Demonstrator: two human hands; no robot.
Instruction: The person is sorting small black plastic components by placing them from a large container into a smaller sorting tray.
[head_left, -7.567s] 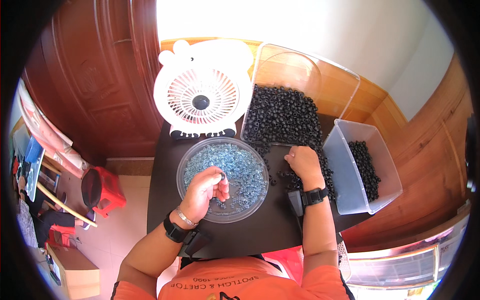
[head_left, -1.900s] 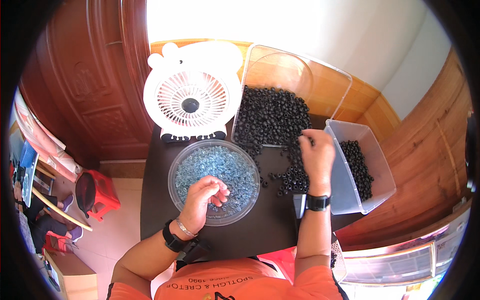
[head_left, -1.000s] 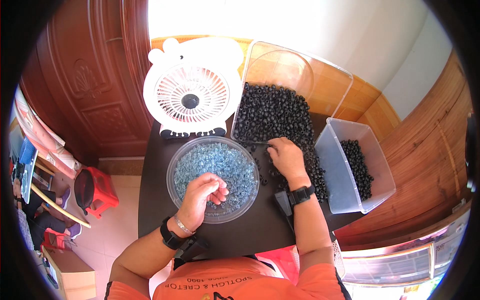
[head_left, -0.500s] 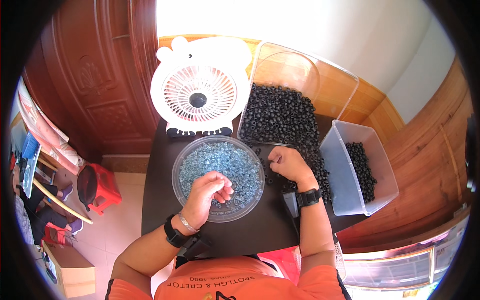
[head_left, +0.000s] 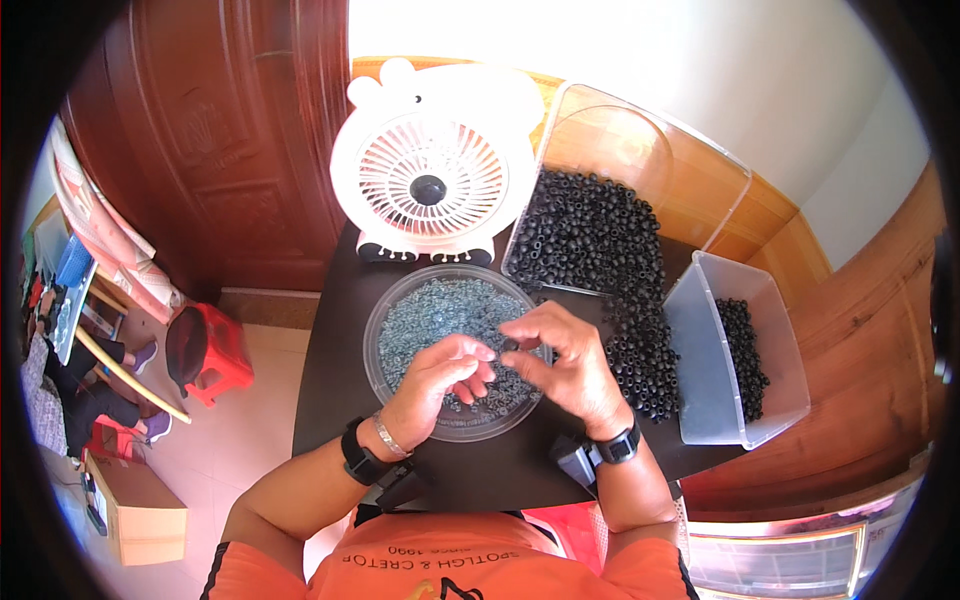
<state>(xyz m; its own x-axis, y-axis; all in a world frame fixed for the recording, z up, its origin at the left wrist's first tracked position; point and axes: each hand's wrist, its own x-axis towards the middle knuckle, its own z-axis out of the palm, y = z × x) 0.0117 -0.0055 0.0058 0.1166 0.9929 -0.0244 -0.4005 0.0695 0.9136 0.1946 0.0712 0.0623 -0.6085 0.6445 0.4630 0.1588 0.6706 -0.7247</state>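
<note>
Both hands now meet over the clear bowl [head_left: 400, 300] of small bluish rings. The right hand [head_left: 570, 365] has come back from the black beads [head_left: 600, 250] right of the bowl, fingertips pinching what looks like one bead; the left hand [head_left: 440, 375] pinches toward it, so a bead seems about to be joined with a ring.

A brown cardboard box [head_left: 140, 515] sits on the floor, lower left.
</note>
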